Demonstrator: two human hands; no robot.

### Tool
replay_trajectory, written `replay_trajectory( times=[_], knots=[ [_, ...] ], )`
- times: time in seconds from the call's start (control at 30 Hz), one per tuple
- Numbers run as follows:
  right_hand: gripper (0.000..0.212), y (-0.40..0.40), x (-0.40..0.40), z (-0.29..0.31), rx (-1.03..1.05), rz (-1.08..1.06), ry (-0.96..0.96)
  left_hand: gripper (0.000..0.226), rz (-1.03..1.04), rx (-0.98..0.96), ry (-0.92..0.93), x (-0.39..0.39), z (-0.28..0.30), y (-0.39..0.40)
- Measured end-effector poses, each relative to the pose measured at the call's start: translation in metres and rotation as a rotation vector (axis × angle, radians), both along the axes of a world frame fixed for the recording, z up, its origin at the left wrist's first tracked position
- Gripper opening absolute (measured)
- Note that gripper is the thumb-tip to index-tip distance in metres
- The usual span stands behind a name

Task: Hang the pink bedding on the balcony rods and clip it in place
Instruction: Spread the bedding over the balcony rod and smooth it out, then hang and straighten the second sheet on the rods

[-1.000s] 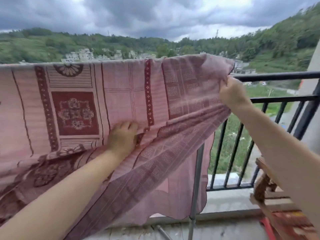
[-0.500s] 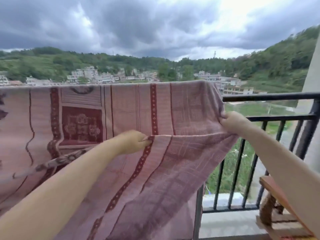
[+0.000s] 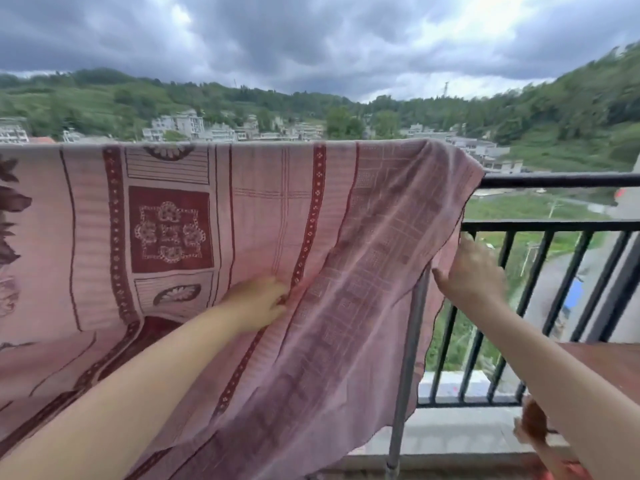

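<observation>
**Pink bedding draped across the balcony, 2 hands on its right end**

The pink bedding [image 3: 242, 216] hangs over a high horizontal line, its long axis running left to right across the view and its patterned stripes falling roughly straight down. Its right end droops over the black railing [image 3: 554, 180], the loose corner slanting down and toward the camera.

The left hand [image 3: 258, 303] lies on the cloth beside a dark red stripe, fingers curled into a bunch of fabric at a fold; it appears to pinch the cloth, though the fingertips are partly hidden.

The right hand [image 3: 474, 271] is at the bedding's right edge with fingers spread apart and nothing clasped, close to the grey upright pole [image 3: 408, 358].

Low at the right stands a wooden chair [image 3: 602, 362].
</observation>
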State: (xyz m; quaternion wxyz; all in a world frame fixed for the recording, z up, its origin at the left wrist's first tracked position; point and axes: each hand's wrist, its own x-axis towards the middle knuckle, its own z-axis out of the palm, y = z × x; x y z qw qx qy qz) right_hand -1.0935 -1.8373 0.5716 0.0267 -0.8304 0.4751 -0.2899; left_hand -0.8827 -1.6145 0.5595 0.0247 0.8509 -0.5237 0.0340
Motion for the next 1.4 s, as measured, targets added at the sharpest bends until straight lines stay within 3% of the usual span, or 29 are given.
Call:
replay_trajectory(
  times=[0.07,0.13,0.3,0.5,0.8,0.93,1.2,1.4],
  knots=[
    [0.062,0.021,0.021,0.000,-0.169,0.049,0.022,0.032,0.034,-0.163,-0.065,0.002,-0.002,0.007],
    [0.055,0.042,0.048,-0.002,-0.190,0.173,0.016,0.035,0.081,-0.222,-0.116,0.005,-0.002,0.016],
    [0.041,0.109,0.116,-0.026,-0.095,0.483,0.062,0.037,0.292,-0.206,-0.100,0.027,-0.029,0.070],
    [0.032,0.206,0.187,-0.076,-0.033,0.746,0.200,0.030,0.615,-0.119,0.002,0.054,-0.073,0.198],
    [0.044,0.369,0.276,-0.110,0.097,0.936,0.404,0.030,0.909,-0.013,0.028,0.086,-0.093,0.392],
    [0.033,0.426,0.311,-0.120,0.062,0.999,0.445,0.032,0.998,0.008,0.055,0.108,-0.100,0.457],
    [0.039,0.547,0.434,-0.099,0.005,1.192,0.361,0.029,1.111,-0.103,0.055,0.223,-0.086,0.554],
    [0.041,0.638,0.535,-0.087,-0.165,1.316,0.417,0.034,1.139,-0.156,0.042,0.331,-0.054,0.607]
  ],
)
